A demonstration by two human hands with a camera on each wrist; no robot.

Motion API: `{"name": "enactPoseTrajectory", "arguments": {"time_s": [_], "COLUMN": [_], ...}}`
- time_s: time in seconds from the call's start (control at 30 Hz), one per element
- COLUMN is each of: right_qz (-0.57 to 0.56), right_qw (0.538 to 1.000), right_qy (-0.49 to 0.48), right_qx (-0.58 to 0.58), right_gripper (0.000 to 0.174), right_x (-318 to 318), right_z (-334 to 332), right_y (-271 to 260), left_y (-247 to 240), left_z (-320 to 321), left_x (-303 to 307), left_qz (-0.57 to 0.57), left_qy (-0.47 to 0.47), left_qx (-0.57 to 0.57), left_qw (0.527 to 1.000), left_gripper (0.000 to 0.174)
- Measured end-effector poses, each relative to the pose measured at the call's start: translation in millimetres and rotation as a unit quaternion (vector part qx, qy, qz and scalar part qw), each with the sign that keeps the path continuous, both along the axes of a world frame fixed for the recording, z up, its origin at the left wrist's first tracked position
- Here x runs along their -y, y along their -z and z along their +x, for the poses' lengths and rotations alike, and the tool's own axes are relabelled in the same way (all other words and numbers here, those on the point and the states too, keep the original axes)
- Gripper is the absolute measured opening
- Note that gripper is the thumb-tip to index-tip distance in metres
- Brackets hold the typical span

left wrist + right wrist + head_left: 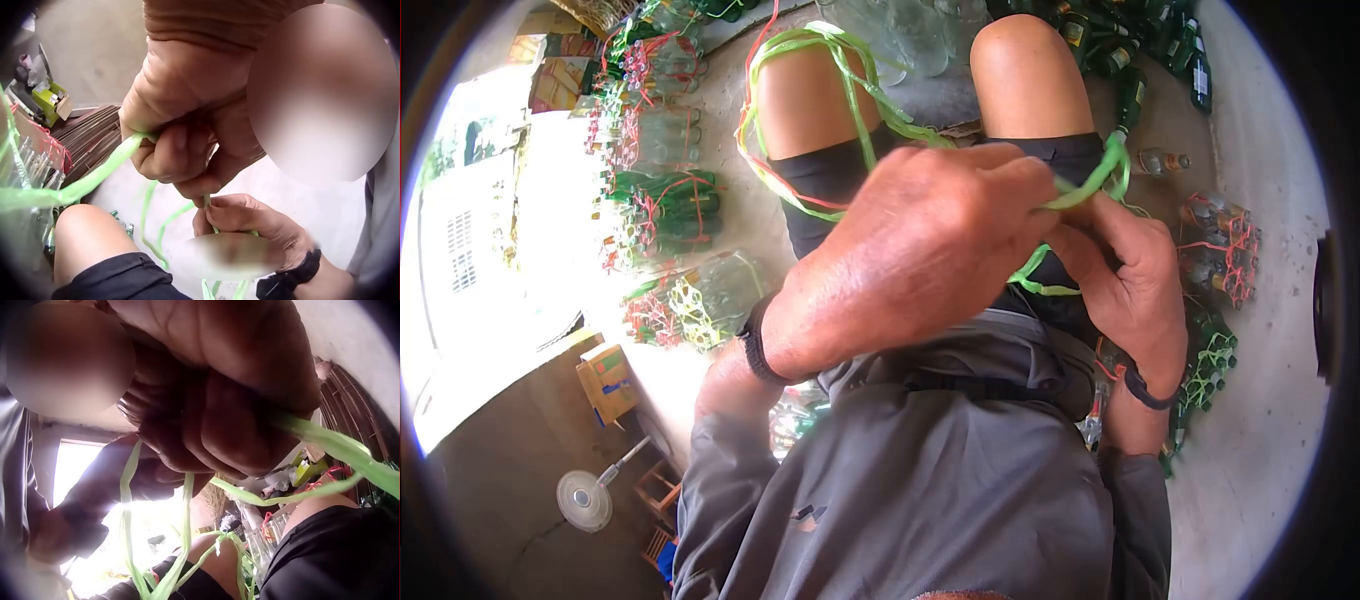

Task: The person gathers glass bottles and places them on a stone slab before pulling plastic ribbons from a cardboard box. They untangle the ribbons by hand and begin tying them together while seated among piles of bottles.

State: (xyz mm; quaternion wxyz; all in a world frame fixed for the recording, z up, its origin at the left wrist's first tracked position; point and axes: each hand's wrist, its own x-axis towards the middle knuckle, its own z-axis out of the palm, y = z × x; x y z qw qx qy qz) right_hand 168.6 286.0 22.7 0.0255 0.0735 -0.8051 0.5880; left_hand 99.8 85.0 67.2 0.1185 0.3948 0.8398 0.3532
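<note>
In the head view both hands meet above the lap, working a green plastic strip (1112, 165). My left hand (930, 245) has its fingers curled tightly on the strip, and one length trails out of its fist in the left wrist view. Close beside it, my right hand (1135, 285) pinches the strip between thumb and fingers, as the left wrist view shows of the right hand (244, 219). Loose green loops (187, 531) hang below the hands in the right wrist view. More green strands, with a thin red one among them, lie looped over the left knee (810, 110).
Bundles of glass bottles (675, 205) tied with red string line the floor on the left. Clear bottles (910, 40) stand beyond the knees. Dark green bottles (1133, 100) lie at the upper right, near a wall. A white fan (585, 500) stands at the lower left.
</note>
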Motion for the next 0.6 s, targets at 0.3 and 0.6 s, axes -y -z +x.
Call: {"name": "enactPoseTrajectory", "arguments": {"time_s": [0.3, 0.6], "right_qz": [0.075, 0.102], "right_qw": [0.991, 0.980], "right_qy": [-0.032, -0.015], "right_qx": [0.108, 0.172], "right_gripper": [0.010, 0.016], "right_x": [-33.2, -62.8], "right_z": [12.9, 32.2], "right_y": [-5.2, 20.2], "left_y": [-36.5, -44.6], "left_z": [-11.1, -29.9], "left_x": [47.0, 110.9], "left_qz": [0.076, 0.305], "left_qy": [-0.285, -0.434], "left_qx": [0.049, -0.035], "left_qw": [0.954, 0.847], "left_gripper": [0.017, 0.015]}}
